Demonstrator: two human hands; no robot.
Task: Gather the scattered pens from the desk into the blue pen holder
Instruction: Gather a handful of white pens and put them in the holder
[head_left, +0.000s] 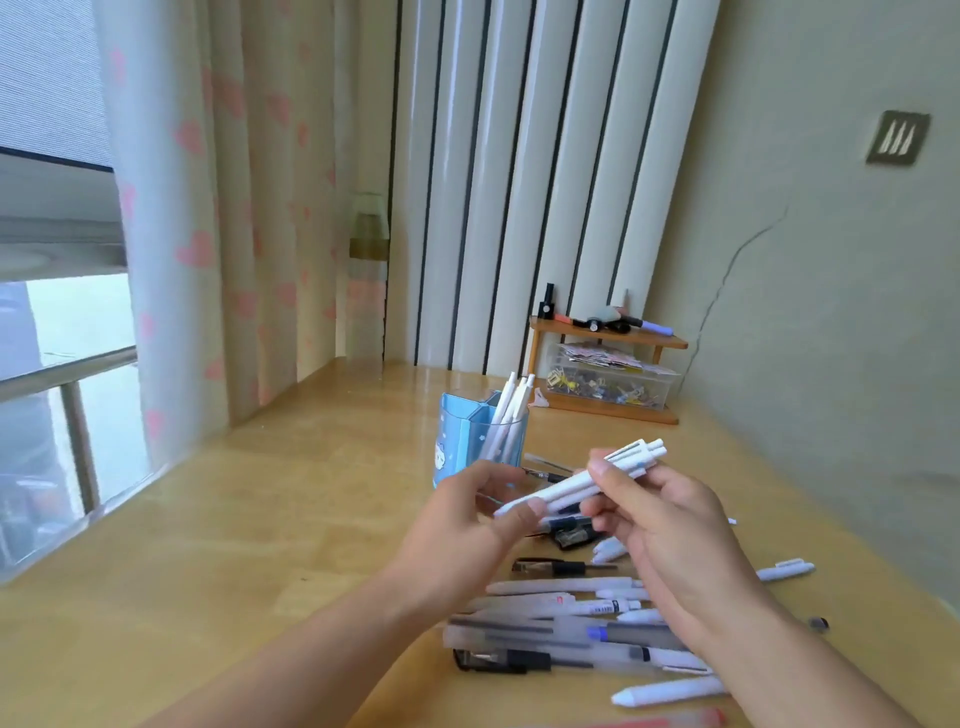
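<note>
Between both grips (566, 499) — white pens (582, 480)

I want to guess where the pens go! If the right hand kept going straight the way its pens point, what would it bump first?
Hard to say: the white pens in the right hand aim their clicker ends up-right, past the blue pen holder, toward the wooden shelf. Depth is unclear.

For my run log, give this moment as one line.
both hands hold white pens | blue pen holder partly filled | pens remain on desk
</note>
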